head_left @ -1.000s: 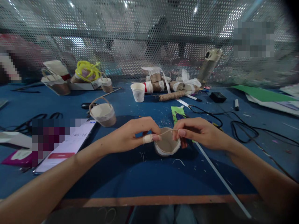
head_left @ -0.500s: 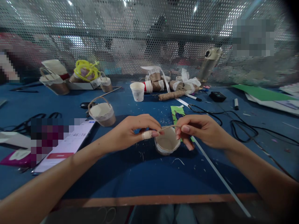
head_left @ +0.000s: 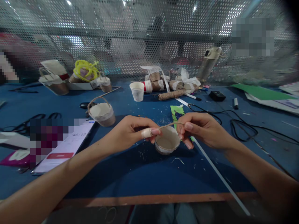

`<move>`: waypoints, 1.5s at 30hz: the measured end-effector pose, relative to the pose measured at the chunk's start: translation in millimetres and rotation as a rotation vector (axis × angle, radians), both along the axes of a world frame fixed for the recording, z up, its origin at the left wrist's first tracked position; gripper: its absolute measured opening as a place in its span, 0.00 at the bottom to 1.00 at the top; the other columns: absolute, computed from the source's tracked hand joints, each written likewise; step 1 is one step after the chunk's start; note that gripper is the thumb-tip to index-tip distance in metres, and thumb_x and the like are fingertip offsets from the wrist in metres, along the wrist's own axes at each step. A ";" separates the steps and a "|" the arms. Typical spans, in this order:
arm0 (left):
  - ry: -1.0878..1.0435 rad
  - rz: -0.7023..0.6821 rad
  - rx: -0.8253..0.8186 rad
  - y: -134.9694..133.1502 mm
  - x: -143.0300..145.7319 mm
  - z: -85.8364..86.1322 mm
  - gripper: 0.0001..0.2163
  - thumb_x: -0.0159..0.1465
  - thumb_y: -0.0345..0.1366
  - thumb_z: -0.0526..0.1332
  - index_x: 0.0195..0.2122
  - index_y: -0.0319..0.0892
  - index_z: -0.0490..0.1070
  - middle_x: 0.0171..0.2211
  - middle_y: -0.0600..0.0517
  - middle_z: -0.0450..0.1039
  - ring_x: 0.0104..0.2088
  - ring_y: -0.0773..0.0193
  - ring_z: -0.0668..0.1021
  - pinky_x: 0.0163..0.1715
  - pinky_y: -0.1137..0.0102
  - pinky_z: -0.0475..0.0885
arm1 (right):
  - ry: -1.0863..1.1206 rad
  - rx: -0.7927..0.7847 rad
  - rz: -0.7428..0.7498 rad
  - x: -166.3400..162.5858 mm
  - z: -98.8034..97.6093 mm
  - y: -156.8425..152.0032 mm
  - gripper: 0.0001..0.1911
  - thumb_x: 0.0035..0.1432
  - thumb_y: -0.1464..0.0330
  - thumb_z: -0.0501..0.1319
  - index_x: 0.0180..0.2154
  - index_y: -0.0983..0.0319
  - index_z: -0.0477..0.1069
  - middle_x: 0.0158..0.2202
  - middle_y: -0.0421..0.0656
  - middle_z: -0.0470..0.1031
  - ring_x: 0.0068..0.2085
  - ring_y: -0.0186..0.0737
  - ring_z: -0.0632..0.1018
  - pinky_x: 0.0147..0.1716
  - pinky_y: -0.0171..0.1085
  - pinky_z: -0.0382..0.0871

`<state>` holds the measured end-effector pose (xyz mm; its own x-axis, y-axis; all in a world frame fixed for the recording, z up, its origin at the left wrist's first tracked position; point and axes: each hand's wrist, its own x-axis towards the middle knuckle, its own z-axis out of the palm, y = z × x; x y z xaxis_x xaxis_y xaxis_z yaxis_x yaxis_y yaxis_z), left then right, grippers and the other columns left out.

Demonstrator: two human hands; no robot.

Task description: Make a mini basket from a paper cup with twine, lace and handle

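A short piece of brown twine (head_left: 171,124) stretches between my two hands, bowed slightly upward. My left hand (head_left: 134,130), its thumb wrapped in a pale bandage, pinches the left end. The right end is pinched between thumb and finger of my right hand (head_left: 198,128). Directly under the twine stands a small cup (head_left: 167,140) with a whitish lace-like band round its rim, open side up. My left fingertips are close by its left rim, and my right fingers hang near its right side. A finished-looking cup with a twine handle (head_left: 102,113) stands to the left.
A glue gun (head_left: 177,114) lies on a green card behind my right hand, and a long white stick (head_left: 219,172) slants to the table edge. Black cable (head_left: 243,130) loops at right. A phone (head_left: 67,146) lies left; a twine roll (head_left: 171,95) and paper cup (head_left: 137,91) stand behind.
The twine between my hands has gone from nearly straight to arched upward. My right hand has shifted slightly to the right; the cup stays in nearly the same place.
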<state>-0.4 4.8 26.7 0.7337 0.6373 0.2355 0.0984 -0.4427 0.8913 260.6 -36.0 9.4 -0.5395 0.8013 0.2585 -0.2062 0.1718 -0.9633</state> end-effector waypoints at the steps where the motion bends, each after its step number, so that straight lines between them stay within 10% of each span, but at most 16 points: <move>1: 0.009 0.003 -0.039 -0.5 -0.1 0.3 0.07 0.67 0.35 0.63 0.35 0.39 0.80 0.25 0.53 0.78 0.26 0.70 0.76 0.27 0.78 0.71 | 0.004 0.000 0.000 0.1 -0.7 0.6 0.10 0.69 0.66 0.60 0.36 0.64 0.74 0.33 0.40 0.77 0.25 0.27 0.79 0.25 0.28 0.75; 26: 0.088 0.022 0.095 3.1 0.8 -2.3 0.10 0.68 0.39 0.63 0.36 0.39 0.81 0.26 0.52 0.78 0.29 0.67 0.77 0.32 0.74 0.72 | -0.112 -0.061 -0.052 -0.4 2.0 2.4 0.12 0.68 0.63 0.61 0.34 0.64 0.74 0.30 0.40 0.74 0.22 0.26 0.74 0.17 0.26 0.60; 45: 0.109 -0.055 0.052 3.0 -2.6 0.7 0.11 0.70 0.39 0.60 0.40 0.38 0.80 0.27 0.52 0.76 0.29 0.68 0.74 0.31 0.74 0.69 | -0.071 -0.079 -0.027 1.5 2.7 1.7 0.11 0.69 0.64 0.60 0.36 0.63 0.73 0.34 0.44 0.81 0.25 0.31 0.80 0.21 0.28 0.71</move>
<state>-3.0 7.8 27.4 0.7903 0.5842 0.1845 0.1674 -0.4956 0.8522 262.0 -34.3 12.2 -0.5317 0.8325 0.1559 -0.1337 0.0993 -0.9860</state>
